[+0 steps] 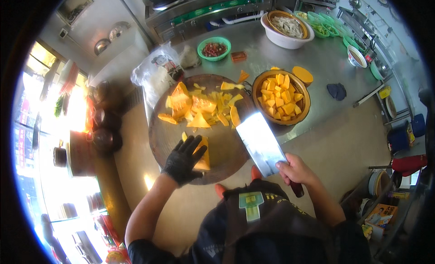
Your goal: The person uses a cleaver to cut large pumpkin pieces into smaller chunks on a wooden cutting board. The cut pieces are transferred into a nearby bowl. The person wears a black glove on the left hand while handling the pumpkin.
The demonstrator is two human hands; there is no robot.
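My left hand, in a black glove, rests with spread fingers on a piece of pumpkin at the near side of a round wooden chopping board. My right hand is bare and grips the dark handle of a cleaver, whose broad blade points away over the board's right edge. Larger pumpkin wedges lie towards the back of the board beside a heap of peelings. To the right stands a brown bowl filled with pumpkin chunks.
Behind the board are a plastic bag and a green basin of dried chillies. A pumpkin half and a dark cloth lie on the steel table. A white tub stands at the back.
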